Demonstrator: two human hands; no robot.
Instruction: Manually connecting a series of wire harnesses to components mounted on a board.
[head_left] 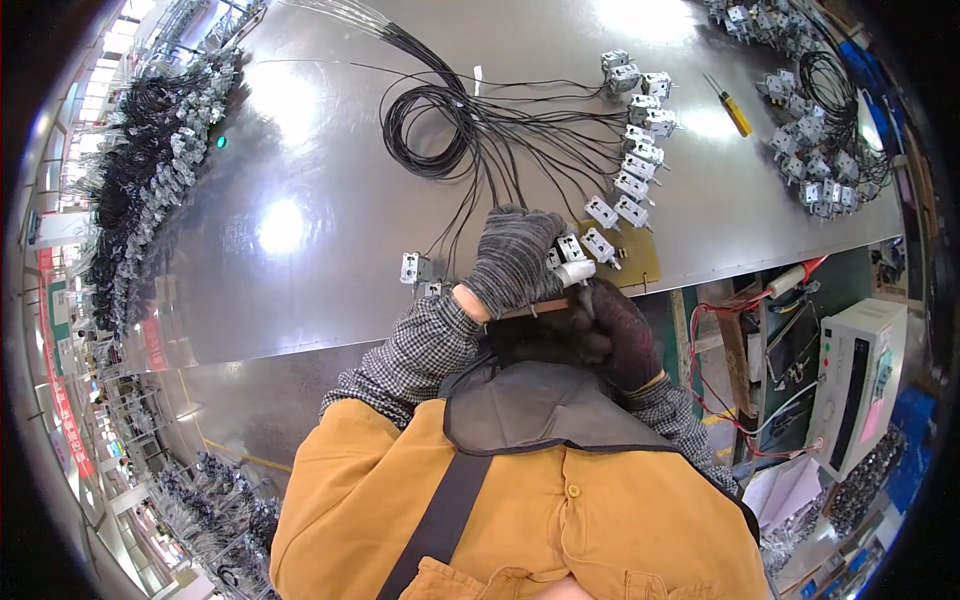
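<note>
My left hand (515,255), in a grey knitted glove, is closed at the table's front edge. Its fingers grip a small grey-white block (569,247) joined to a black cable. Just below that block sits a short white cylinder (575,273), which I cannot name. Under it, my right hand (628,335), in a dark maroon glove, is closed, with its fingertips by the cylinder; what it grips is too dark to tell. To the right of my left hand lies another such block (600,246) on a brownish board (640,268). A row of cabled blocks (637,160) runs away from me.
A coil of black cable (425,130) rests on the metal table (320,110). One cabled block (415,267) lies at the front left. A yellow-handled screwdriver (736,112) lies right of the row. Bundles of blocks hang left (170,160) and lie right (815,165). A pale box-shaped device (855,385) stands lower right.
</note>
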